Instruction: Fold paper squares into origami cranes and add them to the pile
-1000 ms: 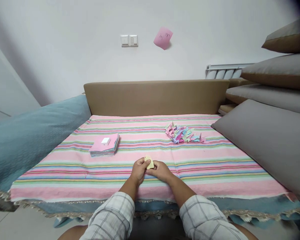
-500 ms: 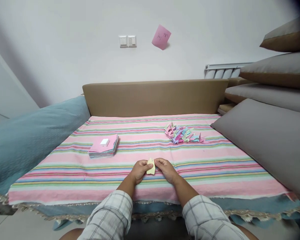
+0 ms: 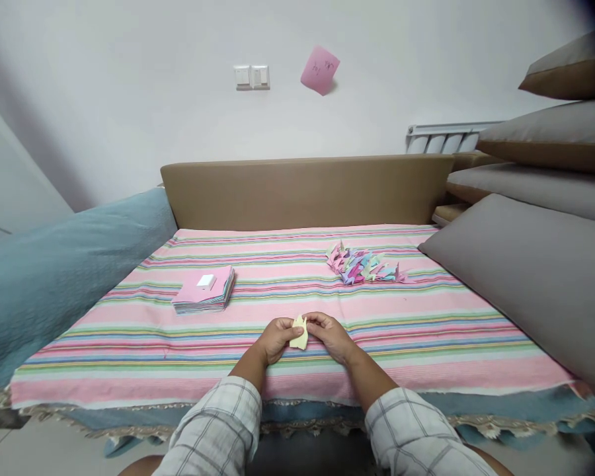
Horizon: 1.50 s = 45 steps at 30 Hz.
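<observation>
A small piece of folded pale yellow paper (image 3: 299,338) is held between my two hands, above the front part of the striped cloth. My left hand (image 3: 276,340) pinches its left side, with the thumb lying across the front. At the upper right edge of the paper, my right hand (image 3: 330,336) has thumb and fingertips closed on it. Back to the right lies a cluster of folded paper cranes (image 3: 361,266) in pink, purple, blue and green. On the left sits a stack of coloured paper sheets (image 3: 204,297), pink on top, bearing a small white block (image 3: 206,282).
The striped cloth (image 3: 282,264) covers a sofa seat with a brown backrest (image 3: 302,195). Grey cushions (image 3: 535,258) are piled at the right, and a blue-covered armrest (image 3: 79,258) borders the left. A pink note (image 3: 320,70) hangs on the wall beside switches (image 3: 252,77).
The yellow paper has tilted slightly, its lower end swinging a little to the left. Both hands keep hold of it in nearly the same place. The camera view has shifted slightly.
</observation>
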{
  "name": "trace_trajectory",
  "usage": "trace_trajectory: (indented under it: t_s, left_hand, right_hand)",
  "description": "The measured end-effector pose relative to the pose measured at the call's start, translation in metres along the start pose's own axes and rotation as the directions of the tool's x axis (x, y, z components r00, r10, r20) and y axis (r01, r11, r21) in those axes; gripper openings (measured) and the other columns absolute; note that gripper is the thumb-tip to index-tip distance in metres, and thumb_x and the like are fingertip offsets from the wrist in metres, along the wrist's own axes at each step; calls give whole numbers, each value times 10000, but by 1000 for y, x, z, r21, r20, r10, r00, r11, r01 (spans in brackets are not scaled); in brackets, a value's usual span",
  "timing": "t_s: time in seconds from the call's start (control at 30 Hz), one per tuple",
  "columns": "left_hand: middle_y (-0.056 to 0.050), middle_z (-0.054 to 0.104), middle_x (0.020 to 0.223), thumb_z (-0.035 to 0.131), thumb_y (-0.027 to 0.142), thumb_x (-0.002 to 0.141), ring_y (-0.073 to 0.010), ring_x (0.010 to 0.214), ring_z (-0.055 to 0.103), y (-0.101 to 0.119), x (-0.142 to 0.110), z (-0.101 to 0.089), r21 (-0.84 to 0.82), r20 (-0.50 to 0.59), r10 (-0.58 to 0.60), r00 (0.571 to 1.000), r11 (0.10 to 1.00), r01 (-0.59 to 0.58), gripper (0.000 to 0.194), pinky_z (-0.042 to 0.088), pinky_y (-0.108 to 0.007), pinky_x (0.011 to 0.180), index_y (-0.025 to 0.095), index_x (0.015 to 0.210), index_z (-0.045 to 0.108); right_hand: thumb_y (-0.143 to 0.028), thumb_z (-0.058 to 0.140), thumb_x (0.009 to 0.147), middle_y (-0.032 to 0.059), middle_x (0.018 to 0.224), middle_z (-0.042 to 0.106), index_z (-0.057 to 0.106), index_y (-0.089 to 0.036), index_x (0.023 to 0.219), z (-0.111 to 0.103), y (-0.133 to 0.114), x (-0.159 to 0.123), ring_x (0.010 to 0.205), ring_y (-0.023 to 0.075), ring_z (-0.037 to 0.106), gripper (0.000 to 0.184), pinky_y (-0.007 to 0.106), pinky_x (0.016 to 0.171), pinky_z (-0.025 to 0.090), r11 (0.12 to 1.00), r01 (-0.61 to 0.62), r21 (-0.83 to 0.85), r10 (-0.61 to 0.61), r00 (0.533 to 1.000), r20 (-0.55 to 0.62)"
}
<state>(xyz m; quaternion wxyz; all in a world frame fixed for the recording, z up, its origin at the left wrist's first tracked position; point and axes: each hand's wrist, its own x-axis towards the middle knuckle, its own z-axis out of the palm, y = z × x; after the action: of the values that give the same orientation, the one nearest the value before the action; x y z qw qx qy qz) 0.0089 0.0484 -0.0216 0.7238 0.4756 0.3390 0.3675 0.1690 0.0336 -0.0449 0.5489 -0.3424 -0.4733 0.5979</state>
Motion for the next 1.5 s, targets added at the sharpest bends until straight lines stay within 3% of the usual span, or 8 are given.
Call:
trace_trajectory:
  t_s: [0.13, 0.3, 0.6, 0.87, 1.07, 1.2, 1.37, 1.5]
  left_hand:
    - [-19, 598, 500, 843, 353, 470, -79, 456, 484, 1, 0, 0, 15, -1, -13, 1000, 1000, 13, 351, 332, -220, 502, 81, 588, 653]
    - [-4, 568, 472, 842, 332, 472, -65, 432, 449, 1, 1, -1, 42, -15, -20, 1000, 999, 21, 331, 293, -213, 481, 84, 564, 644]
    - [-7, 578, 498, 838, 340, 477, -75, 468, 460, -1, 0, 0, 72, -46, 11, 999, 997, -8, 332, 317, -215, 503, 86, 576, 649]
    - [-3, 610, 570, 809, 377, 526, -99, 543, 504, -10, 0, 1, 141, -113, 111, 987, 985, -95, 338, 377, -225, 562, 103, 657, 660]
    - [-9, 616, 609, 777, 414, 573, -113, 573, 515, -13, 1, 3, 217, -128, 203, 971, 961, -173, 347, 397, -236, 594, 108, 692, 664]
    - [-11, 615, 628, 760, 417, 598, -116, 586, 511, -15, 2, 2, 229, -161, 229, 960, 955, -189, 341, 396, -235, 601, 113, 720, 670]
    - [-14, 618, 653, 762, 416, 592, -124, 611, 515, -14, 1, 2, 242, -154, 242, 958, 949, -200, 335, 402, -237, 618, 118, 721, 679]
    - [-11, 613, 651, 768, 415, 582, -124, 612, 512, -13, 1, 3, 258, -148, 251, 957, 943, -208, 335, 401, -233, 612, 122, 725, 689]
  right_hand:
    - [-360, 791, 578, -8, 785, 616, 663, -217, 918, 0, -3, -1, 732, 120, 533, 391, 281, 756, 424, 1000, 10, -3, -10, 1000, -2]
    - [-340, 746, 622, -37, 671, 542, 616, -198, 825, 0, -7, -4, 637, 103, 484, 279, 245, 640, 403, 992, 38, -120, -38, 999, -2]
    - [-315, 596, 724, -11, 733, 563, 557, -198, 763, 3, -7, -9, 693, 137, 518, 129, 266, 672, 431, 909, 142, -392, -163, 986, -21]
    - [-333, 550, 781, 5, 739, 562, 570, -198, 802, 5, -2, -15, 653, 139, 510, 139, 263, 627, 425, 824, 190, -534, -264, 962, -65]
    - [-308, 529, 806, 42, 832, 608, 613, -203, 820, 5, 2, -17, 777, 172, 564, 135, 296, 730, 455, 742, 256, -619, -376, 924, -69]
    - [-327, 534, 802, 59, 886, 624, 638, -203, 858, 6, 1, -18, 793, 176, 584, 171, 304, 722, 476, 778, 267, -568, -365, 929, -64]
    - [-426, 607, 747, 32, 742, 624, 631, -191, 841, 5, 3, -16, 637, 152, 580, 254, 298, 626, 487, 889, 154, -432, -231, 964, -132]
    - [-470, 662, 684, 23, 703, 612, 619, -193, 793, 2, 8, -13, 650, 156, 566, 301, 298, 628, 484, 919, 123, -375, -207, 959, -192]
